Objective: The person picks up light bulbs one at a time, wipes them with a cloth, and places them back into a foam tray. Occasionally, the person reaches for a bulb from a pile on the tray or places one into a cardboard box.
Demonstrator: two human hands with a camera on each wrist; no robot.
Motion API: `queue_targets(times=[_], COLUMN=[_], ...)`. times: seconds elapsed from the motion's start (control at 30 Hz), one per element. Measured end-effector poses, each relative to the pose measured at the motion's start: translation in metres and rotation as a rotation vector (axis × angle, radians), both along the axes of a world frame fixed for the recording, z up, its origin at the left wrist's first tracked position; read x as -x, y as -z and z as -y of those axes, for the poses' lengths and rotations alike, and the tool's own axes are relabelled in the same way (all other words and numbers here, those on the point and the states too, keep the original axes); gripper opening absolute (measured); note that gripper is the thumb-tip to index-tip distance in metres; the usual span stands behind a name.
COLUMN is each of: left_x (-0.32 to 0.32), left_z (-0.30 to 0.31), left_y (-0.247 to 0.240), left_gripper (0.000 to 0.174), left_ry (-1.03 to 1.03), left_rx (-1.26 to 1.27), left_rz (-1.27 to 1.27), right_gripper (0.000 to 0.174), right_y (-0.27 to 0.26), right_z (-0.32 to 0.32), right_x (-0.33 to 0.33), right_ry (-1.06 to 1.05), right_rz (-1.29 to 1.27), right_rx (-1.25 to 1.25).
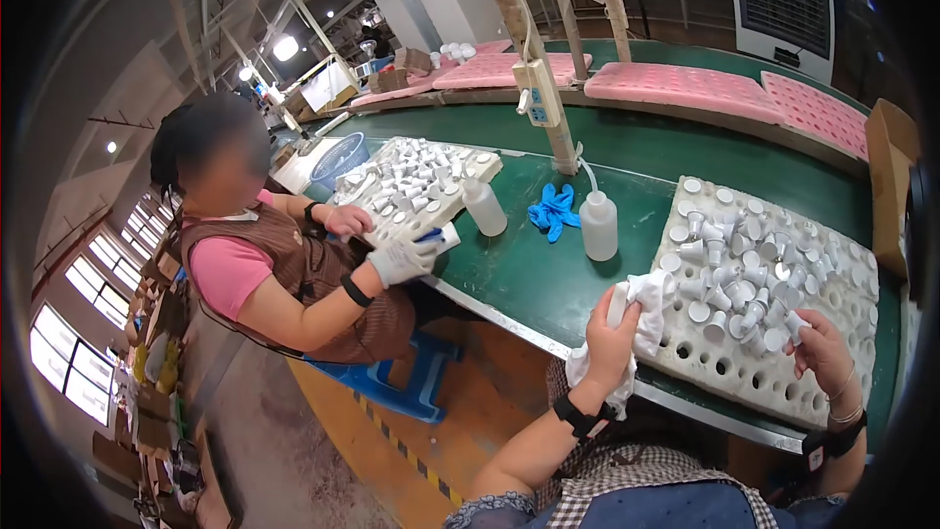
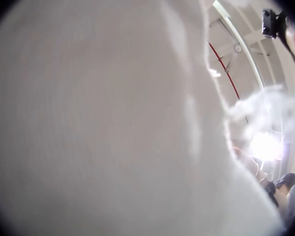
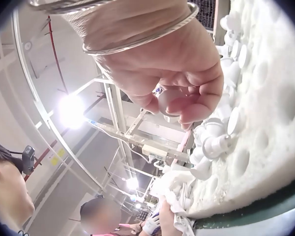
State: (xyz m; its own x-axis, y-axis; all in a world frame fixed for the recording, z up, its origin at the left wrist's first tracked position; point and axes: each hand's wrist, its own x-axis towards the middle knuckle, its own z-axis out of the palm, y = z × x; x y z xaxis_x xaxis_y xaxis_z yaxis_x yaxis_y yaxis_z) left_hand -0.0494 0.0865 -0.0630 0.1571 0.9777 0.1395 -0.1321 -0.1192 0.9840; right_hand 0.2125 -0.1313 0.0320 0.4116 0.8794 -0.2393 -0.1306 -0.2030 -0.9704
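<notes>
The perforated slab is matt, rough and foam-like; the cups are smooth, their material uncertain. The cloth is matt and creased, the bottle translucent plastic, the tabletop smooth and faintly glossy, the bangle polished metal.

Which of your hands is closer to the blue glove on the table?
Left. Your left hand, holding a white cloth, is on the near side of the blue glove; your right hand is farther away, over the holed board.

cloth: big blur, hogs left wrist view
held cup: partly hidden by right hand
foam block: cut off
</notes>
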Motion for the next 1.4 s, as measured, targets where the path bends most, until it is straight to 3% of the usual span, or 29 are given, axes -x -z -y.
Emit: queue_targets(times=[0.1, 0.2, 0.3, 0.33, 0.37, 0.4, 0.47, 0.53, 0.6, 0.67, 0.77, 0.8, 0.83, 0.93, 1.0, 1.07, 1.1, 1.13, 1.23, 1.33, 1.4], left_x=[-0.001, 0.001, 0.011, 0.015, 0.015, 0.013, 0.005, 0.006, 0.001, -0.002, -0.001, -0.001, -0.001, 0.000, 0.002, 0.002, 0.004, 0.007, 0.014, 0.020, 0.029], left_z=[0.000, 0.000, -0.002, -0.009, -0.007, -0.004, 0.003, -0.007, 0.003, 0.008, 0.007, 0.008, 0.009, 0.006, 0.004, 0.003, -0.008, -0.019, -0.057, -0.104, -0.121], left_y=[0.003, 0.008, 0.001, 0.019, 0.012, -0.003, -0.007, 0.008, -0.006, -0.011, -0.009, -0.011, -0.013, -0.008, -0.010, -0.025, -0.025, -0.034, -0.052, -0.034, -0.017], left_gripper=[0.039, 0.040, 0.043, 0.037, 0.028, 0.021, 0.027, 0.036, 0.047, 0.045, 0.043, 0.043, 0.042, 0.040, 0.039, 0.039, 0.038, 0.038, 0.039, 0.041, 0.046], left_ry=[0.014, -0.008, 0.017, -0.054, -0.028, -0.043, -0.124, -0.085, -0.143, -0.103, -0.070, -0.068, -0.062, -0.055, -0.051, -0.064, -0.241, -0.249, -0.372, -0.252, 0.248], left_rx=[0.029, -0.047, -0.137, -0.238, -0.242, -0.315, -0.239, -0.081, -0.057, 0.008, -0.025, -0.027, -0.019, -0.015, -0.022, -0.038, -0.125, -0.128, -0.221, -0.339, -0.291], left_rz=[0.101, 0.035, -0.152, -0.340, -0.209, -0.288, -0.187, -0.014, -0.097, -0.035, -0.051, -0.052, -0.042, -0.004, 0.014, -0.068, -0.199, -0.226, -0.324, -0.299, -0.498], right_gripper=[0.034, 0.032, 0.029, 0.030, 0.035, 0.039, 0.038, 0.034, 0.038, 0.035, 0.042, 0.049, 0.049, 0.041, 0.036, 0.032, 0.030, 0.028, 0.026, 0.024, 0.023], right_y=[-0.004, -0.020, -0.050, -0.050, -0.054, -0.044, -0.037, -0.044, -0.060, -0.080, -0.105, -0.109, -0.110, -0.084, -0.056, -0.026, -0.017, -0.012, 0.008, 0.017, 0.020], right_z=[0.011, 0.017, 0.028, 0.032, 0.034, 0.040, 0.056, 0.071, 0.088, 0.095, 0.098, 0.088, 0.086, 0.066, 0.052, 0.039, 0.035, 0.034, 0.033, 0.035, 0.036], right_x=[-0.012, -0.021, -0.024, -0.028, -0.032, -0.043, -0.053, -0.065, -0.083, -0.117, -0.206, -0.215, -0.218, -0.204, -0.170, -0.128, -0.104, -0.081, -0.057, -0.055, -0.057], right_ry=[0.000, 0.051, -0.209, -0.298, -0.375, -0.424, -0.368, -0.253, -0.088, 0.123, 0.465, 0.658, 0.909, 0.780, 0.481, 0.296, 0.255, 0.215, 0.167, 0.165, 0.217], right_rz=[0.057, 0.052, 0.247, 0.303, 0.313, 0.282, 0.174, 0.187, 0.289, 0.531, 0.683, 0.438, 0.558, 0.431, 0.445, 0.611, 0.811, 1.006, 1.068, 1.121, 1.103], right_rx=[0.044, 0.103, 0.381, 0.440, 0.506, 0.562, 0.519, 0.521, 0.573, 0.643, 0.550, 0.142, 0.176, 0.012, 0.100, 0.255, 0.285, 0.315, 0.327, 0.340, 0.360])
